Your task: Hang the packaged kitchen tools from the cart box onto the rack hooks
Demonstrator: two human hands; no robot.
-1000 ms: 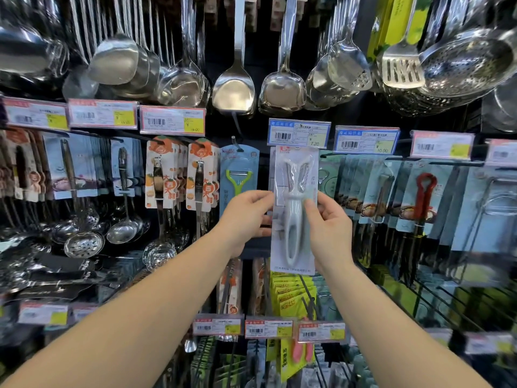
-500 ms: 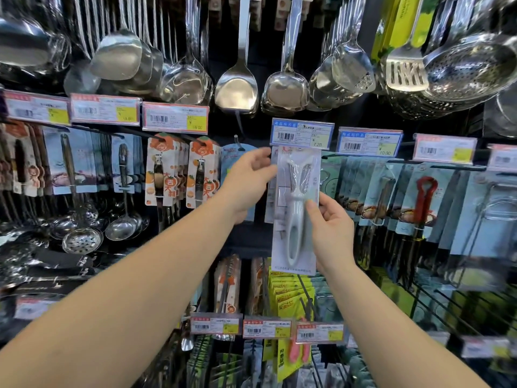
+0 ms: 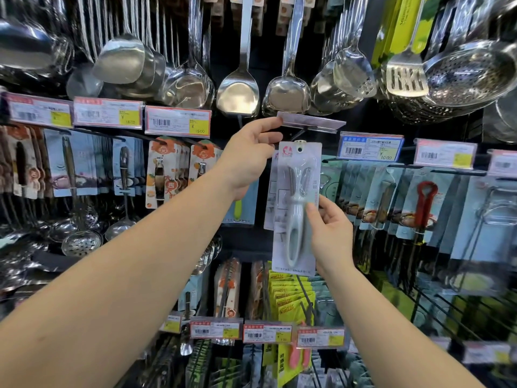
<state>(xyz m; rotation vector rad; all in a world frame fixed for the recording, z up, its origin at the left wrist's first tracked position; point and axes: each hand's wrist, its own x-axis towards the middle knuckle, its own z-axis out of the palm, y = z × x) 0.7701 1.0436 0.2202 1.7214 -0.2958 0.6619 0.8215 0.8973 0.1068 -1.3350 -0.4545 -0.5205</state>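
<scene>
A packaged white peeler [image 3: 296,208] on a pale card stands upright in front of the rack. My right hand [image 3: 330,233] pinches its lower right edge, thumb on the front. My left hand [image 3: 249,155] holds the left end of the price tag holder [image 3: 310,123], which is flipped up flat above the card. The dark hook [image 3: 299,133] under the tag shows just above the card's hang hole. More cards like it hang behind. The cart box is out of view.
Steel ladles and spatulas [image 3: 237,91] hang in the top row. Carded tools fill hooks to the left [image 3: 162,175] and right [image 3: 425,203]. A row of price tags [image 3: 268,331] and yellow packages [image 3: 291,301] sit below.
My left hand rose from the card's left edge to the price tag and flipped it up. The peeler card lifted slightly toward the hook, held by my right hand alone.
</scene>
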